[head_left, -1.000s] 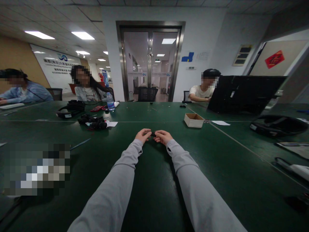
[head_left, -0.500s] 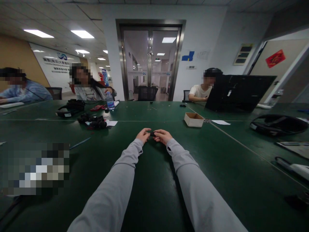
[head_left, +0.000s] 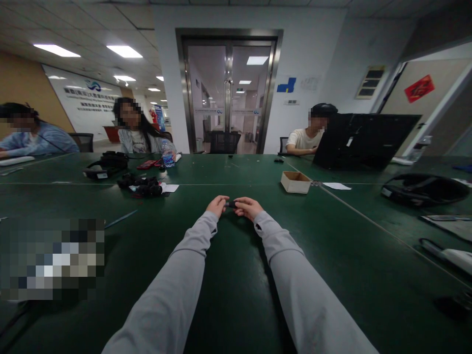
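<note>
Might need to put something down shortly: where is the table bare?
Bare tabletop lies between the right sleeve and the diagonal seam, nearer than the open box; another patch beyond left hand and right hand, between box and black clutter. Crowded: around the bottle, and past that seam by the headset-like item.

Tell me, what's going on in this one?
Someone in grey sleeves has a small dark object between the fingertips of the left hand and right hand, over a green table. It's too small to identify. An open box stands beyond the right hand; co-workers sit around the table.
</note>
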`<state>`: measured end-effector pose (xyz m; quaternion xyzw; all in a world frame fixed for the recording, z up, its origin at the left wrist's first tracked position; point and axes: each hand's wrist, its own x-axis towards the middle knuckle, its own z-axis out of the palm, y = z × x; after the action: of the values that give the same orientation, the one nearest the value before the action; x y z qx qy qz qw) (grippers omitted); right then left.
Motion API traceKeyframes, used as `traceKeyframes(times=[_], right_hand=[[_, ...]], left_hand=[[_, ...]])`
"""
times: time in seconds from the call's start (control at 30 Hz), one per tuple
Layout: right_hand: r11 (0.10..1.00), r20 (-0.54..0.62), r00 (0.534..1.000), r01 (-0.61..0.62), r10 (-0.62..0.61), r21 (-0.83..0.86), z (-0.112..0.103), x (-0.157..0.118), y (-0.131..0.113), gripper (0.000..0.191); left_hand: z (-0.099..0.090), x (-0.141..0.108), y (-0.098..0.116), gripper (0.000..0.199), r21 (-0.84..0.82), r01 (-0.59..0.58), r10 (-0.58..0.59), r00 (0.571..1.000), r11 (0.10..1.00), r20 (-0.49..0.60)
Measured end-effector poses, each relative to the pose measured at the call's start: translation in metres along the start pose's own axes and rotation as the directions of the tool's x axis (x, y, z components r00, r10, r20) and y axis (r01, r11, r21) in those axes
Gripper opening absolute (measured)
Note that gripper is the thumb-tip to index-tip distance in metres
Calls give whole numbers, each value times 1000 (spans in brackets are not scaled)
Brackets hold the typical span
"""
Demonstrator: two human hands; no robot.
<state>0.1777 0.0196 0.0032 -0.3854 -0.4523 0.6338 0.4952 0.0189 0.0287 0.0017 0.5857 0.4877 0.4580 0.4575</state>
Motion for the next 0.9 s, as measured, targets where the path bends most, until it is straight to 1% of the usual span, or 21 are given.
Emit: traceKeyframes(times=[0.17, 0.23, 0.3, 0.33, 0.43, 0.53, 0.57, 0.67, 0.7, 0.8, 0.9], right_hand=[[1000, 1, 1000, 1, -1, -6, 0, -2, -1, 14], [1000, -3, 1000, -4, 4, -9, 1, -2, -2, 14], [1000, -10, 1000, -2, 2, -8, 1, -3, -2, 15], [1000, -11, 1000, 0, 0, -7, 1, -2, -2, 15], [1000, -9, 1000, -3, 3, -12, 1, -2, -2, 16], [1000, -3, 1000, -3, 3, -7, 0, -2, -1, 17], [1000, 0, 1000, -2, 2, -4, 0, -1, -1, 16], [1000, 7, 1000, 0, 0, -7, 0, -2, -1, 16], [1000, 6, 1000, 1, -1, -11, 0, -2, -1, 16], [1000, 8, 1000, 9, -9, -16, 0, -2, -1, 18], [1000, 8, 1000, 7, -7, -19, 0, -2, -2, 19]], left_hand=[[0, -1, 1, 28, -33, 37, -36, 999, 999, 25], [0, -1, 1, 27, -33, 6, -6, 1000, 999, 21], [1, -1, 0, 29, -24, -23, 22, 1000, 999, -6], [1, -2, 1, 31, -19, -16, 16, 1000, 1000, -9], [1, -3, 2, 28, -2, 23, -23, 1000, 1000, 19], [1, -4, 3, 28, 4, -13, 13, 1000, 1000, 26], [1, -4, 4, 30, 5, -12, 12, 1000, 1000, 21], [1, -3, 3, 25, 30, 34, -35, 999, 999, 25], [1, -2, 2, 25, 39, 35, -36, 999, 999, 26], [1, -1, 0, 27, 26, -11, 11, 1000, 1000, 7], [1, -2, 1, 26, 3, 14, -14, 1000, 1000, 21]])
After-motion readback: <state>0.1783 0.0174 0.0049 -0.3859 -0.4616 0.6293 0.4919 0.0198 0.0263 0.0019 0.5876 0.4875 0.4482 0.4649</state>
